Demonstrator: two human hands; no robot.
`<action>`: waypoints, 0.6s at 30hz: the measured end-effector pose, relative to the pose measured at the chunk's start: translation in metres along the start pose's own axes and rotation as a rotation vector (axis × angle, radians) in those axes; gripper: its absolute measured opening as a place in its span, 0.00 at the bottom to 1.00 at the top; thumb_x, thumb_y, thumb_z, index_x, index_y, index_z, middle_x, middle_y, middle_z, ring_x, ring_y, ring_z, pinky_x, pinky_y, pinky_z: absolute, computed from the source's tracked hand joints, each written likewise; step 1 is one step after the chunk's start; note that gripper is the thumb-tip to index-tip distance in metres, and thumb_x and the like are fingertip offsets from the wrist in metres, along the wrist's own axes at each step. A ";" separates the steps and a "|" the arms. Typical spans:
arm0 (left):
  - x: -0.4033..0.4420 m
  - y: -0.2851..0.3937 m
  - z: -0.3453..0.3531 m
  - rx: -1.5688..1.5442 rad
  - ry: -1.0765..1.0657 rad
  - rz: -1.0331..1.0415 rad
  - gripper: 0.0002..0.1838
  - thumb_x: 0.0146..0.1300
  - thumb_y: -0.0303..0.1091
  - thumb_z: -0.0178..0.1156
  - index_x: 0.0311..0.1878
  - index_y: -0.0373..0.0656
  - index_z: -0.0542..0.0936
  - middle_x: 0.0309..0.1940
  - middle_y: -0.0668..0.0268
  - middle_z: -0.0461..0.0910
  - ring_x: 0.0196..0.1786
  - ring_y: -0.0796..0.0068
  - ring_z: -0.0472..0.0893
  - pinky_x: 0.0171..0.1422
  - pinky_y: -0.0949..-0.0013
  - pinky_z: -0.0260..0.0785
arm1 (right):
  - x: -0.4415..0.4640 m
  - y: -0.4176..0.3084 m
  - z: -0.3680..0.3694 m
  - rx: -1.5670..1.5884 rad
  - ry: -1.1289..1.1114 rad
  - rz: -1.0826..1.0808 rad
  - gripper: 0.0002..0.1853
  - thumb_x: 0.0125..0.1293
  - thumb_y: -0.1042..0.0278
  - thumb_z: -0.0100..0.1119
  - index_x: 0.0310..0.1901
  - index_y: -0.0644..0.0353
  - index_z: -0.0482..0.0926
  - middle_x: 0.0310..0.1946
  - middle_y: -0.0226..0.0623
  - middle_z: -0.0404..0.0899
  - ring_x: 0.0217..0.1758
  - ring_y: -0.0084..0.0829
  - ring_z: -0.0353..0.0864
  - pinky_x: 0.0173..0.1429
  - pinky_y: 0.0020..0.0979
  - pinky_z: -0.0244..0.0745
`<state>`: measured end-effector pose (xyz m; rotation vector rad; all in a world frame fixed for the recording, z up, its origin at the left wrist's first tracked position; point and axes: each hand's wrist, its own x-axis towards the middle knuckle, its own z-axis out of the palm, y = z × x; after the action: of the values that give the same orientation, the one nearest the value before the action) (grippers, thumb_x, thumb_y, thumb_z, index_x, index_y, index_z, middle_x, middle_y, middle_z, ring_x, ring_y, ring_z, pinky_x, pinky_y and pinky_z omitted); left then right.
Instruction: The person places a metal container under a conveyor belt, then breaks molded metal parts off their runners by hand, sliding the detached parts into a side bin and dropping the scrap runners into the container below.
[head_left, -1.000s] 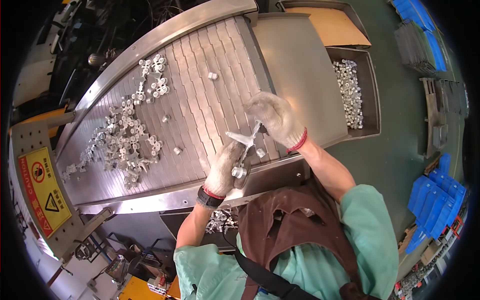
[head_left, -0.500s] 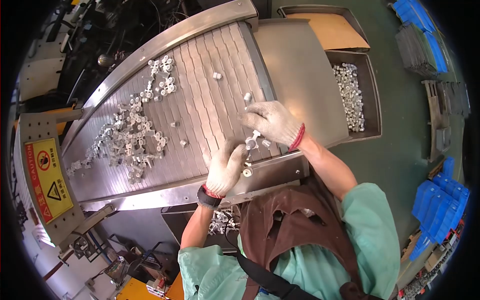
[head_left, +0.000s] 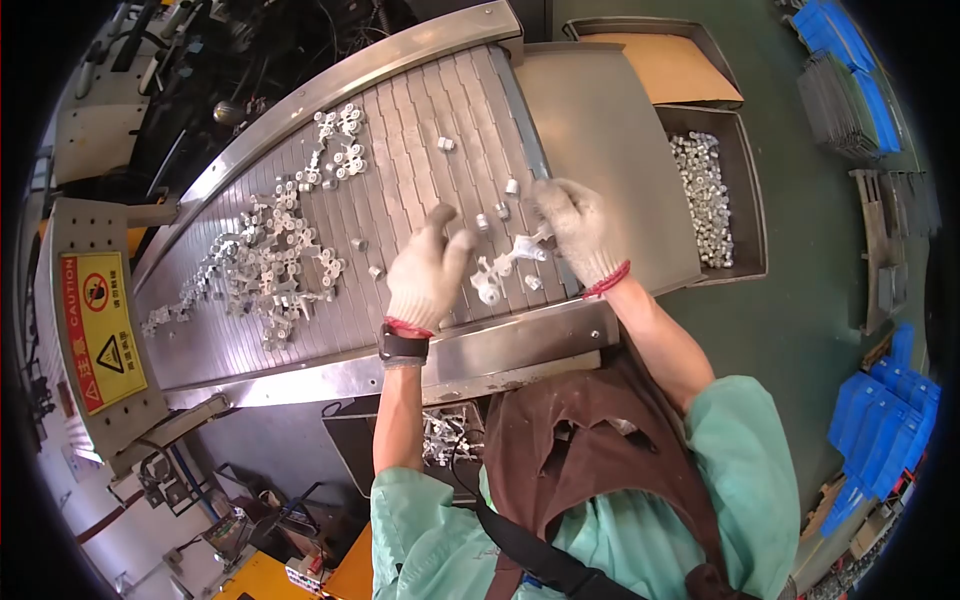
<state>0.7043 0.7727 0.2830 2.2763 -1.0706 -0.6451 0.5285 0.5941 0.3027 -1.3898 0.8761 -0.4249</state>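
My right hand, in a white knit glove with a red cuff, is closed at the fingertips on one end of a branched metal casting. The casting is slightly blurred and spans the gap between my hands. My left hand, gloved alike, is over the slatted conveyor with thumb and forefinger apart and nothing between them. Small loose metal cylinders lie close by: one beside my right fingertips, one below the casting, one farther up the belt.
A heap of branched castings covers the conveyor's left part. Beyond its right end slopes a smooth metal sheet beside a bin of small cylinders. More castings lie in a tray below the front rail. A caution sign stands left.
My left hand has moved left, away from the casting, and its fingers have spread. My right hand has shifted slightly right. More loose cylinders show between my hands.
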 end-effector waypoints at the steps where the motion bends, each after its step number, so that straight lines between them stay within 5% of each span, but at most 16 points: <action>1: -0.004 -0.001 0.000 -0.211 0.018 -0.043 0.31 0.88 0.56 0.55 0.78 0.41 0.77 0.46 0.56 0.91 0.39 0.68 0.92 0.45 0.60 0.82 | -0.004 0.000 0.000 0.041 0.046 0.012 0.30 0.83 0.38 0.67 0.48 0.66 0.91 0.35 0.31 0.88 0.30 0.17 0.81 0.34 0.26 0.78; 3: -0.025 -0.002 0.001 -0.631 0.050 -0.135 0.31 0.89 0.57 0.53 0.78 0.41 0.77 0.46 0.56 0.91 0.39 0.70 0.92 0.43 0.62 0.83 | -0.010 0.001 0.002 0.126 0.134 0.040 0.30 0.84 0.39 0.67 0.50 0.67 0.90 0.35 0.30 0.88 0.32 0.18 0.83 0.35 0.26 0.79; 4: -0.029 -0.008 0.007 -0.773 0.001 -0.075 0.46 0.88 0.72 0.48 0.79 0.32 0.74 0.43 0.52 0.91 0.35 0.65 0.92 0.38 0.64 0.85 | -0.011 0.010 0.003 0.106 0.164 -0.003 0.28 0.85 0.40 0.66 0.51 0.65 0.90 0.36 0.30 0.89 0.32 0.18 0.84 0.35 0.25 0.80; 5: -0.034 -0.022 0.023 -0.889 -0.035 -0.047 0.48 0.85 0.77 0.48 0.76 0.33 0.75 0.41 0.52 0.90 0.28 0.64 0.89 0.33 0.62 0.84 | -0.009 0.024 0.003 0.087 0.193 -0.049 0.27 0.86 0.40 0.66 0.53 0.64 0.91 0.37 0.30 0.90 0.33 0.19 0.86 0.36 0.25 0.81; 8: -0.046 -0.012 0.046 -1.373 -0.209 -0.323 0.40 0.85 0.74 0.54 0.60 0.37 0.80 0.27 0.59 0.82 0.20 0.65 0.83 0.24 0.63 0.77 | -0.014 0.029 0.008 -0.063 0.062 -0.318 0.25 0.88 0.44 0.64 0.54 0.63 0.90 0.38 0.32 0.91 0.37 0.22 0.89 0.42 0.28 0.84; 9: -0.045 -0.005 0.043 -1.323 -0.137 -0.363 0.39 0.85 0.73 0.55 0.58 0.38 0.79 0.25 0.60 0.80 0.18 0.66 0.81 0.23 0.64 0.75 | -0.017 0.027 0.009 -0.130 -0.018 -0.429 0.24 0.89 0.46 0.63 0.54 0.63 0.90 0.38 0.33 0.91 0.38 0.23 0.89 0.44 0.30 0.85; 13: -0.049 0.010 0.030 -1.126 0.066 -0.343 0.30 0.88 0.63 0.55 0.54 0.38 0.78 0.21 0.64 0.76 0.14 0.72 0.72 0.19 0.67 0.65 | -0.029 -0.008 0.008 -0.295 -0.288 -0.058 0.22 0.89 0.47 0.63 0.57 0.62 0.91 0.36 0.33 0.90 0.38 0.24 0.90 0.45 0.31 0.85; 18: -0.058 0.020 0.020 -0.918 0.121 -0.283 0.26 0.91 0.57 0.52 0.54 0.38 0.77 0.20 0.66 0.76 0.16 0.74 0.73 0.22 0.68 0.64 | -0.030 -0.003 0.010 0.104 -0.342 0.363 0.25 0.89 0.44 0.60 0.56 0.62 0.91 0.26 0.27 0.81 0.24 0.20 0.79 0.30 0.27 0.74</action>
<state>0.6478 0.8032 0.2922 1.6133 -0.2675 -0.8673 0.5172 0.6218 0.3136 -1.1336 0.7891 0.0452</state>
